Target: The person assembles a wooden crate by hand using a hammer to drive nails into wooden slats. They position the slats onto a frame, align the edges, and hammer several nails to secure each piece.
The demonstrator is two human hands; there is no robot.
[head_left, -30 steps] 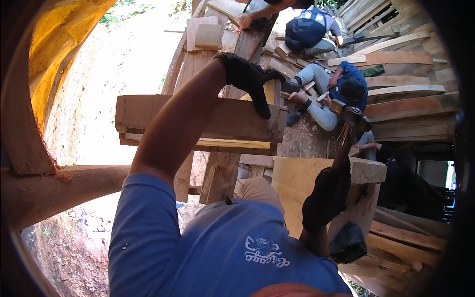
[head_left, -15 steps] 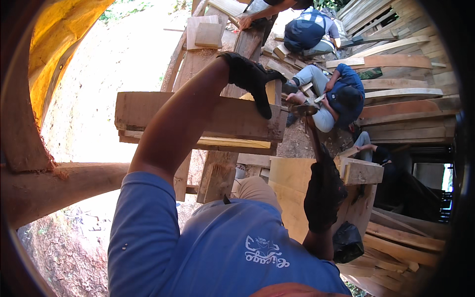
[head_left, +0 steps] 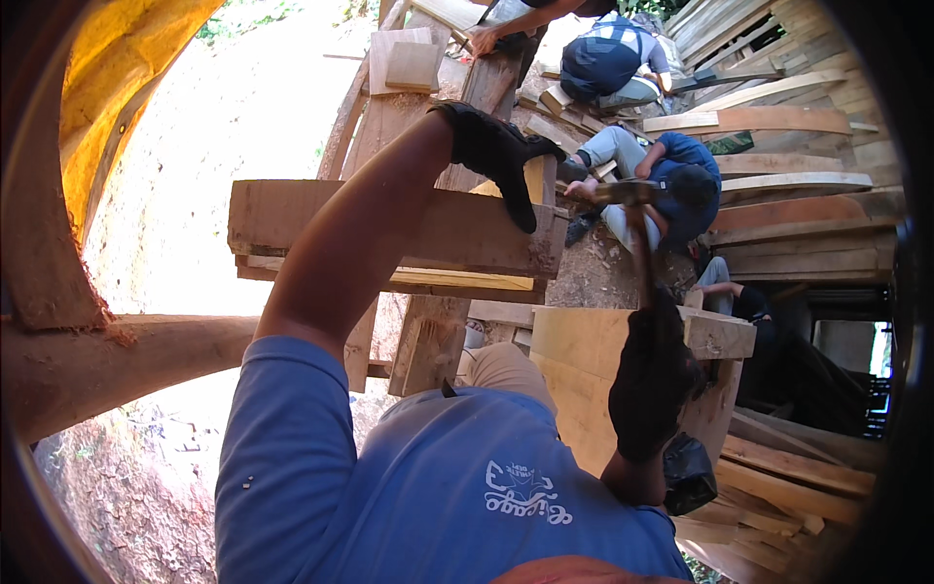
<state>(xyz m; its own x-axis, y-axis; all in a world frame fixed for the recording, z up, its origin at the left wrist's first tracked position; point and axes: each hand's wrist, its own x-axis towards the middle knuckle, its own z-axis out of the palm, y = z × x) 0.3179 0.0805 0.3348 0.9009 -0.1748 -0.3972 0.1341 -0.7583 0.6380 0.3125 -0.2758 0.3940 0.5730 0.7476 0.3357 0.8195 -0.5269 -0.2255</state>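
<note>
The left hand (head_left: 494, 159), in a dark fabric glove, lies over the right end of a thick, rough-sawn brown plank (head_left: 457, 234), its visible digits spread in a wide V, one draped down the flat near face and another stretched right past a pale, square-edged wood block (head_left: 535, 178). To the right, the gloved right hand (head_left: 650, 384) has its fingers wrapped round the slim handle of a hammer (head_left: 639, 248), whose blunt metal head stands at the far end, apart from the plank, beyond a smooth yellowish wooden panel (head_left: 574, 365).
</note>
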